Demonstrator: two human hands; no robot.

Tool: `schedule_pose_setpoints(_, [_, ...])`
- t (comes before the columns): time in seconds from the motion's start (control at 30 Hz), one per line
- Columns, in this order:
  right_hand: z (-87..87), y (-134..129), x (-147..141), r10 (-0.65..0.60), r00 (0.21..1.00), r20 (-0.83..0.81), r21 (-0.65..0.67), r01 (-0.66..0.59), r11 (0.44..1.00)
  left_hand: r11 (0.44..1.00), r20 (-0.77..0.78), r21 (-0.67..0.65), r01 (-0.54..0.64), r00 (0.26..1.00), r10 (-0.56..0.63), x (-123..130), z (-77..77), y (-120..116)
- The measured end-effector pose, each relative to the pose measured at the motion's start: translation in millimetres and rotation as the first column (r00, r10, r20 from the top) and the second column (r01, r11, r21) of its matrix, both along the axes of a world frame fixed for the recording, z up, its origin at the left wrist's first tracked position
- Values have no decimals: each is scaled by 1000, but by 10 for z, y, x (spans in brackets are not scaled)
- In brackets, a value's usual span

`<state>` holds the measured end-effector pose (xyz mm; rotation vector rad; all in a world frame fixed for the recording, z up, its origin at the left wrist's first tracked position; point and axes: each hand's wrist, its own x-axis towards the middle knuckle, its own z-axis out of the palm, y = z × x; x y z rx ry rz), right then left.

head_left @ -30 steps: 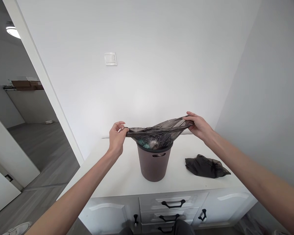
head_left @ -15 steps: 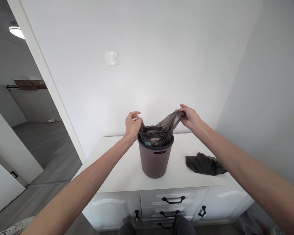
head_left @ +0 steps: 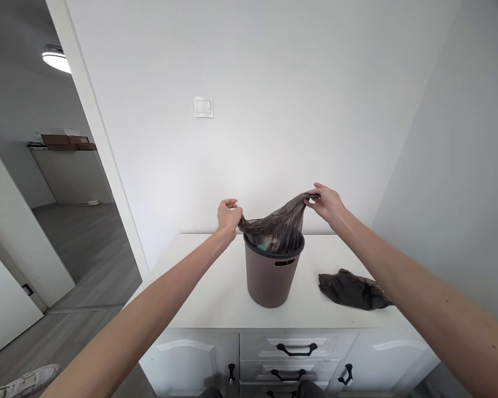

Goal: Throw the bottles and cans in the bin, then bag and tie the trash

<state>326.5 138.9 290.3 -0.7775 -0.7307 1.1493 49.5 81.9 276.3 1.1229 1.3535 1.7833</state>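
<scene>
A thin black trash bag [head_left: 280,226] is stretched above a brown trash can [head_left: 269,282] with a dark rim, its lower part inside the can. My left hand [head_left: 229,216] pinches the bag's left edge just over the rim. Higher up and to the right, my right hand [head_left: 326,203] grips the opposite edge, pulling it taut. Something greenish shows faintly through the plastic near the rim; what it is I cannot make out. Another black plastic bag [head_left: 352,288], crumpled, lies on the cabinet top under my right forearm.
The can stands on a white cabinet [head_left: 216,312] with black-handled drawers and doors, set against the wall. A light switch [head_left: 203,107] is on that wall. To the left, a doorway opens onto a room with cardboard boxes [head_left: 64,141] on a ledge.
The bag's edge is now drawn straighter between my hands, and its opening looks narrowed. The view has shifted, so everything sits a little further right and lower.
</scene>
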Motion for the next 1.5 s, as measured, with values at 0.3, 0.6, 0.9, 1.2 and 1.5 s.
schedule_pose_setpoints(0.3, [151,62,-134,-1,999,-44,67,4,998,995,93,90,53,994,-62,366,282,28])
schedule_pose_setpoints(0.6, [706,-116,63,84,991,-108,255,-54,965,899,-48,439,4,999,19,129,800,-109])
schedule_pose_setpoints(0.9, [1495,-354,-155,65,996,58,423,-83,902,727,-251,687,-26,929,271,-557,1707,-332])
schedule_pose_setpoints(1.2, [1982,-726,-895,149,976,157,504,-208,838,633,-376,767,-103,727,574,-1564,1942,-1097])
schedule_pose_setpoints(1.5, [1155,-904,-1580,384,816,433,84,-461,883,877,-664,454,-155,597,449,-2468,735,-1451])
